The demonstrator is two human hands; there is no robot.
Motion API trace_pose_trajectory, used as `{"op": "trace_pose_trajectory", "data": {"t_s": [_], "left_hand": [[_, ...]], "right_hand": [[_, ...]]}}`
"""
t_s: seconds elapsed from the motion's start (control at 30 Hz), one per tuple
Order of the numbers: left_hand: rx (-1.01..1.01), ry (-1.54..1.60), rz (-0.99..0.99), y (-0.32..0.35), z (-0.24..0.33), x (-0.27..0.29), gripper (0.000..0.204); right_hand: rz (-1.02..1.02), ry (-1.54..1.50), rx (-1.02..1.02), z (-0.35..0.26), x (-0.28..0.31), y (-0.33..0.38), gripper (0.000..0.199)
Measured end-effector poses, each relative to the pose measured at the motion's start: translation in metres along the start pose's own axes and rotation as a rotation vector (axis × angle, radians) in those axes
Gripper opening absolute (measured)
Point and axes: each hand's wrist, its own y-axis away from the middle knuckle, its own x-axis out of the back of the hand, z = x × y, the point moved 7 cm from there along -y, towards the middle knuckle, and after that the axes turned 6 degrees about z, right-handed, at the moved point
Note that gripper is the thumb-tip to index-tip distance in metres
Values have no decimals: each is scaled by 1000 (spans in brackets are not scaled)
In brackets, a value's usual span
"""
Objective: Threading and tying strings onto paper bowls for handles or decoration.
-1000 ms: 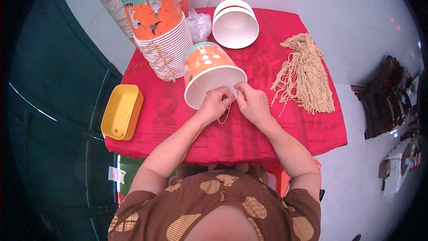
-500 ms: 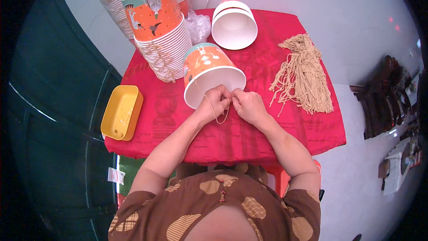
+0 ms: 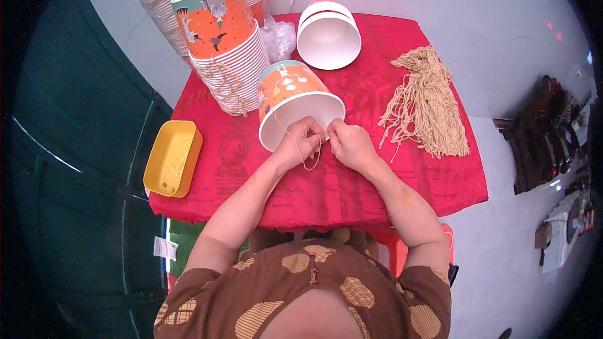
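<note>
An orange paper bucket point(image 3: 290, 85) with a pale green base band lies on its side, its white mouth facing me. A tan string point(image 3: 290, 135) runs from the bucket's left rim down to my hands. My left hand point(image 3: 301, 142) is closed at the lower rim, pinching the string, part of which hangs in a loop below it. Close beside it, my right hand point(image 3: 350, 146) is closed too, its fingertips pinched at the string by the rim. What lies between the fingertips is mostly hidden.
A tall stack of paper buckets point(image 3: 229, 75) stands at the back left, before bagged stacks point(image 3: 169, 0). Two nested buckets point(image 3: 328, 41) lie farther back. A bundle of tan strings point(image 3: 433, 103) is on the right, a yellow tray point(image 3: 188, 172) on the left, over a red tablecloth point(image 3: 239, 179).
My right hand has drawn slightly away from the left, widening the gap between them. The string loop under my left hand has become a little smaller.
</note>
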Motion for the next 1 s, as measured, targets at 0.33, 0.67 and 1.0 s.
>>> {"op": "trace_pose_trajectory", "data": {"t_s": [0.33, 0.67, 1.0], "left_hand": [[14, -27, 11, -3, -4, 3, 4], [71, 160, 8, -4, -6, 5, 5], [-98, -21, 54, -2, -3, 4, 6]], "right_hand": [[-66, 6, -22, -1, -4, 0, 16], [-132, -124, -12, 3, -8, 2, 11], [127, -120, 79, -6, 5, -2, 9]]}}
